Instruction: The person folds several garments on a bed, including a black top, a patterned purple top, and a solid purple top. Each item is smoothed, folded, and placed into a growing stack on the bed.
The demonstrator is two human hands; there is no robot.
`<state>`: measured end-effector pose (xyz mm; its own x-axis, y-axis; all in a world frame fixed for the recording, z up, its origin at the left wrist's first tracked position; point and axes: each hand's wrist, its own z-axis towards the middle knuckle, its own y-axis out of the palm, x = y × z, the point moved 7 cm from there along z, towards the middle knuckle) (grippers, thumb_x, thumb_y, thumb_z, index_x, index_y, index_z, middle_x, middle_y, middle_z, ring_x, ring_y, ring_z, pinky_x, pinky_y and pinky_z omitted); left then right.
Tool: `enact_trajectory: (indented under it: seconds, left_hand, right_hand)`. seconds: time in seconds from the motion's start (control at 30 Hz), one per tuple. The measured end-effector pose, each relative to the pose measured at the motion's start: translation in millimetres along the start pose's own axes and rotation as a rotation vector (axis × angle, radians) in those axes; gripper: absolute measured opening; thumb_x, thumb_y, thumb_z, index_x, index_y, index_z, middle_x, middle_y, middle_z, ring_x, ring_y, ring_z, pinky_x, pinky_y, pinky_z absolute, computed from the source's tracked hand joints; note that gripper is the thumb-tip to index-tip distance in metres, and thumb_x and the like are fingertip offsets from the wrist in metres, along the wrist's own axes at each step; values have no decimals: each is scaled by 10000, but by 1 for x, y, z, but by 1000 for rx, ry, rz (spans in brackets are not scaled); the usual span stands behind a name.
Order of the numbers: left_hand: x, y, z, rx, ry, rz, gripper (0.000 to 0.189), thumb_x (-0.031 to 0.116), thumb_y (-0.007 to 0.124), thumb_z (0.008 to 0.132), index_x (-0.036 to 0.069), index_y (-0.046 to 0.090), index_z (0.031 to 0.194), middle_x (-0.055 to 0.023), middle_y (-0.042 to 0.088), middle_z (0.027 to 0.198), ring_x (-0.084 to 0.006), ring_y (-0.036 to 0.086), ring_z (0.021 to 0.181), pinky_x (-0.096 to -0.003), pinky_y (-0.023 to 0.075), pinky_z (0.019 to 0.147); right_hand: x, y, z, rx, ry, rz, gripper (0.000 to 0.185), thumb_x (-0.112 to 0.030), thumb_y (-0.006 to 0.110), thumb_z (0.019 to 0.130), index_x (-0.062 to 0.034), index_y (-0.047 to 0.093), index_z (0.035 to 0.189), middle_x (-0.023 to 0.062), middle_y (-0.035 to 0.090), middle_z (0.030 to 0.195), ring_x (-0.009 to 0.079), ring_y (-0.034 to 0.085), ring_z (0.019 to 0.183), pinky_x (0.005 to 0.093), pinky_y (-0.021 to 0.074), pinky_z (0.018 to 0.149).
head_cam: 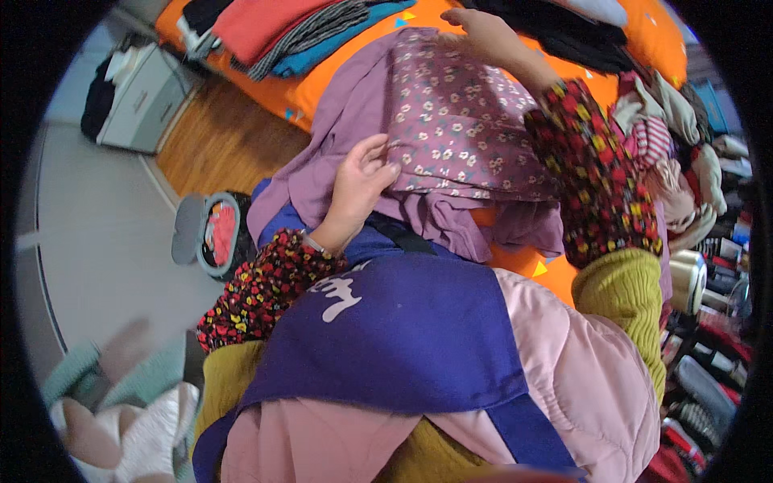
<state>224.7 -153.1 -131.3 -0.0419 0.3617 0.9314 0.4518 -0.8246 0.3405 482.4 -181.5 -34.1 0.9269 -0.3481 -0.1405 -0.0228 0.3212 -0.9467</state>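
A purple garment with a white-flowered panel (453,121) is spread before me on an orange cloth (350,66) with small coloured triangles. Plain purple fabric (350,108) extends from its left side, and more hangs in folds along the near edge. My left hand (362,181) is at the left edge of the flowered panel, fingers loosely curled, thumb apart from them. Over the far edge of the panel is my right hand (489,39), its index finger stretched out and nothing visibly gripped. Both forearms wear dark flowered sleeve covers.
Folded red, striped and blue clothes (284,30) lie at the far left, black clothes (555,36) at the far right. Rumpled clothing (658,133) is heaped on the right. A lidded bin (226,232) stands left on the floor, beyond it a pale cabinet (142,99).
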Motion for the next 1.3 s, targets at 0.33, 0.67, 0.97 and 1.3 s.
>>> enact_trajectory:
  seconds: [0.33, 0.67, 0.97, 1.3]
  left_hand:
    - [28, 13, -14, 73, 643, 879, 296, -39, 594, 699, 31, 506, 973, -120, 495, 971, -279, 578, 774, -340, 497, 627]
    - [35, 10, 2, 132, 918, 1238, 177, 24, 548, 703, 21, 507, 875, -125, 513, 832, -296, 560, 741, -367, 478, 635]
    - [27, 18, -22, 85, 703, 1216, 211, -36, 552, 637, 22, 470, 822, -132, 501, 786, -332, 550, 700, -400, 464, 582]
    - [76, 18, -1, 105, 743, 1062, 242, 43, 543, 785, 2, 529, 1023, -164, 518, 1095, -324, 505, 1032, -384, 413, 870]
  right_hand:
    - [-19, 76, 21, -335, 106, 264, 591, -397, 704, 675, 21, 583, 1075, 165, 623, 1008, 257, 598, 938, 332, 451, 835]
    - [44, 72, 23, -58, 271, 380, 504, -321, 701, 667, 8, 612, 1038, 145, 649, 919, 239, 619, 856, 319, 464, 790]
    - [75, 76, 11, 168, 398, 228, 435, -334, 659, 690, -47, 621, 1014, 164, 647, 921, 298, 616, 878, 373, 464, 785]
    - [6, 22, 8, 364, -6, -82, 509, -444, 530, 840, -95, 501, 1208, 145, 505, 1238, 318, 483, 1125, 411, 396, 897]
